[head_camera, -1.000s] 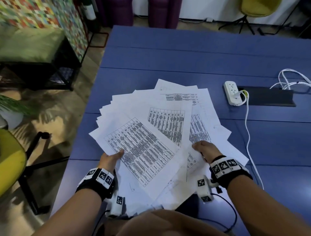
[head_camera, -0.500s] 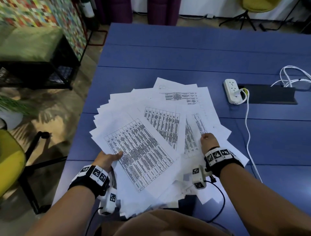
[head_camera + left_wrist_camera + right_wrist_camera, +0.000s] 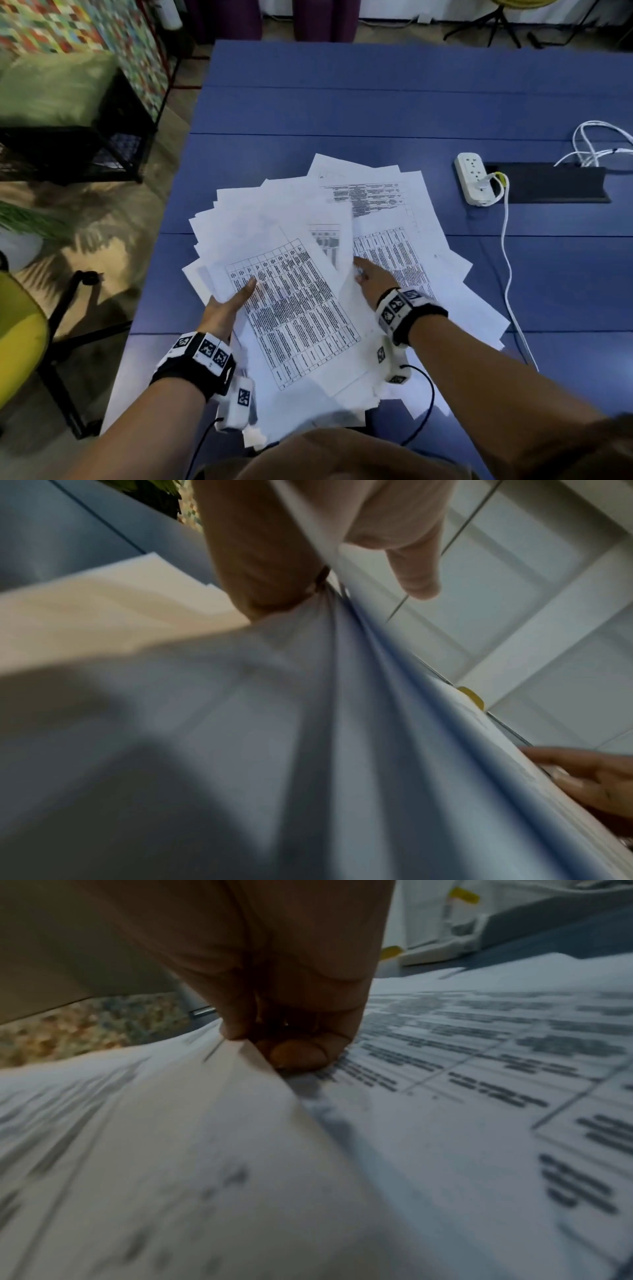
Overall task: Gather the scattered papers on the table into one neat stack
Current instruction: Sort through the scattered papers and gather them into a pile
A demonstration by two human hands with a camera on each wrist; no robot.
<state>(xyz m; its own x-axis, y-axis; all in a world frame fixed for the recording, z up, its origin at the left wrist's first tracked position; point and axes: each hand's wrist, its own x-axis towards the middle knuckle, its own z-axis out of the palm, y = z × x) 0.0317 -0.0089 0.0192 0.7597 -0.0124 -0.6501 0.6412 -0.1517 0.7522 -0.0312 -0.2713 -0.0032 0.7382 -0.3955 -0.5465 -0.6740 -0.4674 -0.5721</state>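
2 hands, left hand and right hand, grip fanned papers between them.

White papers printed with black grid tables lie on a blue table. At right, a white power strip with a white cable lies beside a black tray. In the upper left of the frame stands a multicoloured mosaic panel above a green cushion. At lower left is a yellow chair. Both wristbands are black with white checkered markers.
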